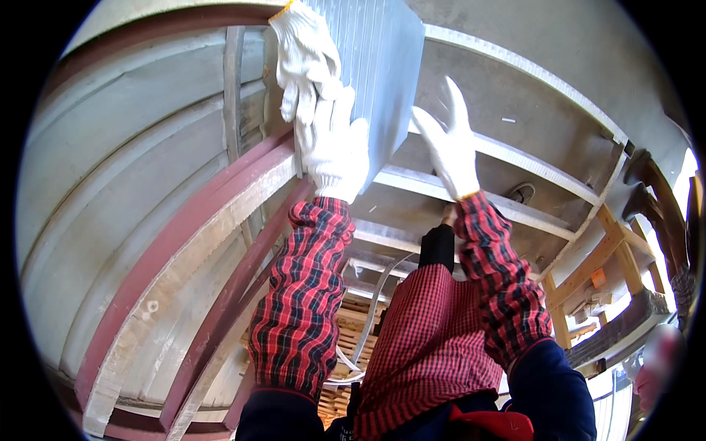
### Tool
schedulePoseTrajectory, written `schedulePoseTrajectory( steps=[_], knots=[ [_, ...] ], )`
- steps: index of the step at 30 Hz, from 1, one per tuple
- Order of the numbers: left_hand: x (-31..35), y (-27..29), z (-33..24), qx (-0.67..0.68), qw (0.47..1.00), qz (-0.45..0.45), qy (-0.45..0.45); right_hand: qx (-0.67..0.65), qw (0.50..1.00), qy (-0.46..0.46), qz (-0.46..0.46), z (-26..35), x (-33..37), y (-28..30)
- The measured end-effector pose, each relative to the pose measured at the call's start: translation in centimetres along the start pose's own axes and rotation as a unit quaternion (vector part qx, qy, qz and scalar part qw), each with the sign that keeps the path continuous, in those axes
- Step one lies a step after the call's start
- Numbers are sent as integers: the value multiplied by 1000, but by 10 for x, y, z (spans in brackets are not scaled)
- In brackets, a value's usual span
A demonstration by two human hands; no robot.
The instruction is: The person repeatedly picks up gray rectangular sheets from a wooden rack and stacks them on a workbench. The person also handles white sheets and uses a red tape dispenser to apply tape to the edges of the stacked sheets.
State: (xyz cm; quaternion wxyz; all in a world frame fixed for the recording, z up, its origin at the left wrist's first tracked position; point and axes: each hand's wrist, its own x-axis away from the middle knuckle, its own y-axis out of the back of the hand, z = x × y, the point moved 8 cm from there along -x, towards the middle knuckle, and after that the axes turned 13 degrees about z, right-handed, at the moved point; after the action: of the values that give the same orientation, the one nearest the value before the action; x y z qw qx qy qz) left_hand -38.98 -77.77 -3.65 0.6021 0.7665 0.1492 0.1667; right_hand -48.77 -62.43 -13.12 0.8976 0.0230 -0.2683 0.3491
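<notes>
My left hand (336,151), in a white knitted glove, reaches up with its fingers stretched out along the left edge of a grey-blue ribbed panel (379,66). Its fingertips meet a second white knitted glove (305,55) with a yellow cuff edge, whose fingers hang downward. Whether a hand is inside that second glove I cannot tell. To the right of the panel, my right hand (450,143), also white-gloved, is held up with thumb and fingers apart. Nothing is between them, and it stands clear of the panel. Red-and-black checked sleeves cover both my forearms.
Maroon beams (220,191) with pale wooden strips run along the left, before large grey sheets (140,132). White metal bars (529,165) form a frame on the right. A shoe (522,192) shows between bars. Wooden framing (588,268) and another person (658,367) are at the right.
</notes>
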Motion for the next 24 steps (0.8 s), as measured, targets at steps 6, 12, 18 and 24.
schedulePoseTrajectory(
  steps=[6,12,18,24],
  knots=[
    [1,-3,3,-20,1000,14,8,170,976,128,-39,43,-59,-58],
    [0,-7,4,-18,1000,8,7,222,963,151,-33,50,-53,-52],
    [-2,-5,-2,-20,1000,-20,6,88,990,108,-13,33,-30,26],
    [3,-4,4,-18,999,-32,15,35,991,-109,66,-16,0,73]
  ],
)
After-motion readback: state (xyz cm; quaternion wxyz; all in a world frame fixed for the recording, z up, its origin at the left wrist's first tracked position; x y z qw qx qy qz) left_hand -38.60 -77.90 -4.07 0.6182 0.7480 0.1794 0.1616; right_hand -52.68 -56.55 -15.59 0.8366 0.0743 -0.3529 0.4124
